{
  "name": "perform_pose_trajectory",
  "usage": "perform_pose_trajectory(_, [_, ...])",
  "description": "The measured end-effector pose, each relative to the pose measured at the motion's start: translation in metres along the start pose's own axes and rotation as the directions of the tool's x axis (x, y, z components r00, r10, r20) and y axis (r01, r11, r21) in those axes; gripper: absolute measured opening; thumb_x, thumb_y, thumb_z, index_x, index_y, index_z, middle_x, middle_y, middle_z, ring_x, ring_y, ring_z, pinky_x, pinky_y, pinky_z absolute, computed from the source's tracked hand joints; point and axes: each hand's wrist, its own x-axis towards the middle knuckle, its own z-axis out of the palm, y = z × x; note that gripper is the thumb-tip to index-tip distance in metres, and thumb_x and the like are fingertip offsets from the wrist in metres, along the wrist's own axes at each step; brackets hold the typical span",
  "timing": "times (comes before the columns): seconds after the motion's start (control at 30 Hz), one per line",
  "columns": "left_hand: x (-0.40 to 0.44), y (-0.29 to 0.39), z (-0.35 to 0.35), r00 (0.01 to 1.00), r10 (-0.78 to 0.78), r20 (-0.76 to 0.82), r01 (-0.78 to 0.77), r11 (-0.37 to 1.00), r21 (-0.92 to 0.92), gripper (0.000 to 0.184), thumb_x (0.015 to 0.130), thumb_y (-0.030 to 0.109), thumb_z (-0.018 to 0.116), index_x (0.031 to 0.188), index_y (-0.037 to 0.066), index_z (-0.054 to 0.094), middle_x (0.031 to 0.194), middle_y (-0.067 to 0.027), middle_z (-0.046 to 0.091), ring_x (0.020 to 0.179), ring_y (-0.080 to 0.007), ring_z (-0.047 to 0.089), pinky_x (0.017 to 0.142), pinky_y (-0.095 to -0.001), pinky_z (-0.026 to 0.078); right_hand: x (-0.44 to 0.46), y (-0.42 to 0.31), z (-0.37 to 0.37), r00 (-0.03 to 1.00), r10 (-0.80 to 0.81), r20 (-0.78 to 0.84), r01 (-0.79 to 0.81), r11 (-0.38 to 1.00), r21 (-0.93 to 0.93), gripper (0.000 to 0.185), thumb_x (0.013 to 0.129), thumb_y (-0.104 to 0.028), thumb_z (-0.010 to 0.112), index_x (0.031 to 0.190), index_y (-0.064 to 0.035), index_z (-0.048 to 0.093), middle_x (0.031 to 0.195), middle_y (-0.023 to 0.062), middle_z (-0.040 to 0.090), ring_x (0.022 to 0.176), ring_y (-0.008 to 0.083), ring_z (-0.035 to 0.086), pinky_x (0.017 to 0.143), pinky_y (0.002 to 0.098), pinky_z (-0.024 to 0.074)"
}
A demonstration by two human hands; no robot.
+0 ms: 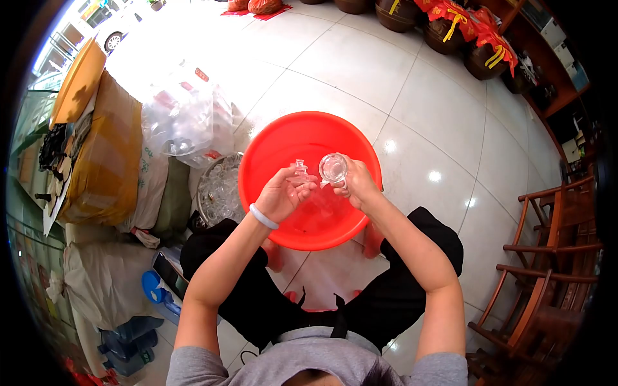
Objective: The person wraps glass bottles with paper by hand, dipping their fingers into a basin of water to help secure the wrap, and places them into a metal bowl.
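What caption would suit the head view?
Left hand with a small clear piece, right hand with a round clear vessel, above a red basin on pale tiles.

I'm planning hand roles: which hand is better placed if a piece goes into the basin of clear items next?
Probably the left hand: it is nearer the basin, which stands left of the red tub. The right hand, holding a clear glass vessel, is farther off.

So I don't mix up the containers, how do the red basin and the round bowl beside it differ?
The red basin is bright red; the round bowl has a greyish rim.
The basin looks wider; the bowl, smaller.
The bowl is crowded with clear pieces; the basin shows mostly red inside.
Both are open-topped.
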Motion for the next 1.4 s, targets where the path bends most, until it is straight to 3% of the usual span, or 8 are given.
perform_pose_trajectory(0.3, [0.001, -0.004, -0.011, 0.995, -0.085, 0.057, 0.088, 0.995, -0.044, 0.052, 0.088, 0.055, 0.041, 0.093, 0.005, 0.055, 0.089, -0.0130, 0.060, 0.079, -0.0243, 0.061, 0.070, -0.0330, 0.051, -0.003, -0.001, 0.009, 0.992, 0.030, -0.122, -0.035, 0.998, -0.044, 0.031, 0.094, -0.030, 0.039, 0.076, -0.0072, 0.049, 0.060, 0.0001, 0.047, 0.046, 0.0077, 0.037, 0.036, 0.0207, 0.0248])
perform_pose_trajectory(0.4, [-0.002, -0.008, -0.001, 0.992, -0.084, -0.091, 0.087, 0.996, 0.027, 0.054, 0.088, 0.057, 0.038, 0.099, 0.006, 0.052, 0.100, -0.0140, 0.058, 0.085, -0.0268, 0.060, 0.075, -0.0378, 0.050, 0.001, 0.011, 0.008, 0.962, -0.224, -0.157, 0.152, 0.914, -0.375, 0.032, 0.094, -0.029, 0.041, 0.075, -0.0048, 0.050, 0.061, 0.0004, 0.048, 0.050, 0.0074, 0.042, 0.040, 0.0231, 0.0314])
perform_pose_trajectory(0.47, [-0.002, -0.011, 0.003, 0.990, -0.082, -0.113, 0.087, 0.995, 0.038, 0.055, 0.088, 0.057, 0.038, 0.102, 0.005, 0.050, 0.104, -0.0144, 0.056, 0.087, -0.0278, 0.059, 0.077, -0.0393, 0.050, 0.006, 0.018, 0.006, 0.821, -0.571, -0.020, 0.415, 0.620, -0.666, 0.034, 0.093, -0.027, 0.043, 0.073, -0.0008, 0.050, 0.058, 0.0082, 0.053, 0.052, 0.0179, 0.051, 0.049, 0.0326, 0.0412])
perform_pose_trajectory(0.7, [-0.005, -0.013, 0.013, 0.990, -0.086, -0.115, 0.092, 0.994, 0.050, 0.056, 0.088, 0.058, 0.035, 0.102, 0.007, 0.052, 0.104, -0.0116, 0.059, 0.092, -0.0268, 0.059, 0.081, -0.0394, 0.049, -0.001, 0.016, 0.016, 0.825, -0.564, -0.035, 0.391, 0.616, -0.684, 0.028, 0.092, -0.022, 0.046, 0.076, 0.0007, 0.052, 0.066, 0.0131, 0.056, 0.060, 0.0244, 0.057, 0.056, 0.0340, 0.0439])
perform_pose_trajectory(0.87, [0.000, -0.020, -0.004, 0.996, -0.087, -0.020, 0.087, 0.996, 0.009, 0.055, 0.089, 0.058, 0.032, 0.104, 0.010, 0.053, 0.102, -0.0080, 0.059, 0.091, -0.0245, 0.059, 0.080, -0.0377, 0.049, -0.012, 0.023, 0.031, 0.585, -0.731, 0.351, 0.613, 0.115, -0.782, 0.019, 0.086, -0.018, 0.055, 0.082, 0.0002, 0.057, 0.083, 0.0128, 0.056, 0.072, 0.0291, 0.058, 0.058, 0.0371, 0.0460])
perform_pose_trajectory(1.03, [-0.001, -0.024, 0.000, 0.989, -0.074, -0.130, 0.080, 0.996, 0.046, 0.047, 0.090, 0.056, 0.034, 0.105, 0.015, 0.054, 0.096, -0.0027, 0.061, 0.082, -0.0202, 0.062, 0.070, -0.0335, 0.051, -0.007, 0.031, 0.031, 0.662, -0.659, 0.357, 0.696, 0.362, -0.621, 0.019, 0.087, -0.017, 0.054, 0.083, -0.0003, 0.061, 0.078, 0.0116, 0.056, 0.069, 0.0254, 0.058, 0.058, 0.0345, 0.0460])
perform_pose_trajectory(1.13, [0.000, -0.021, 0.003, 0.981, -0.046, -0.190, 0.062, 0.995, 0.081, 0.047, 0.088, 0.058, 0.036, 0.098, 0.017, 0.056, 0.085, -0.0033, 0.062, 0.076, -0.0218, 0.062, 0.058, -0.0290, 0.049, -0.005, 0.027, 0.022, 0.816, -0.571, 0.086, 0.510, 0.643, -0.571, 0.023, 0.090, -0.018, 0.051, 0.084, 0.0013, 0.062, 0.076, 0.0091, 0.058, 0.069, 0.0173, 0.058, 0.061, 0.0295, 0.0446])
perform_pose_trajectory(1.4, [-0.004, -0.015, 0.010, 0.993, -0.108, -0.054, 0.110, 0.993, 0.045, 0.054, 0.084, 0.064, 0.033, 0.088, 0.015, 0.056, 0.066, -0.0053, 0.059, 0.052, -0.0247, 0.058, 0.032, -0.0268, 0.034, -0.010, 0.021, 0.020, 0.872, -0.488, 0.048, 0.431, 0.716, -0.549, 0.026, 0.090, -0.022, 0.052, 0.087, 0.0015, 0.062, 0.078, 0.0093, 0.059, 0.073, 0.0163, 0.058, 0.065, 0.0284, 0.0448])
